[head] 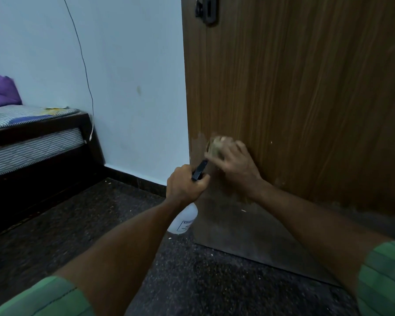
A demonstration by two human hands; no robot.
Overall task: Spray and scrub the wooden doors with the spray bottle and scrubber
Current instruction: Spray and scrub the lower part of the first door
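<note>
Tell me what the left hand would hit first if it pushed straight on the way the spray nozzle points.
Most likely the right hand holding the scrubber: the left hand aims the spray bottle nozzle up-right at it, with the wooden door just behind. Depth is unclear.

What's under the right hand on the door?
The right hand presses a tan scrubber against the wooden door. Only the scrubber's upper left edge shows; the rest is covered by fingers and blurred.

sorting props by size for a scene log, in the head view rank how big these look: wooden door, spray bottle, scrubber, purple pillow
1. wooden door
2. purple pillow
3. spray bottle
4. scrubber, blurred and partly covered by the right hand, so its place below the bottle is unsure.
</note>
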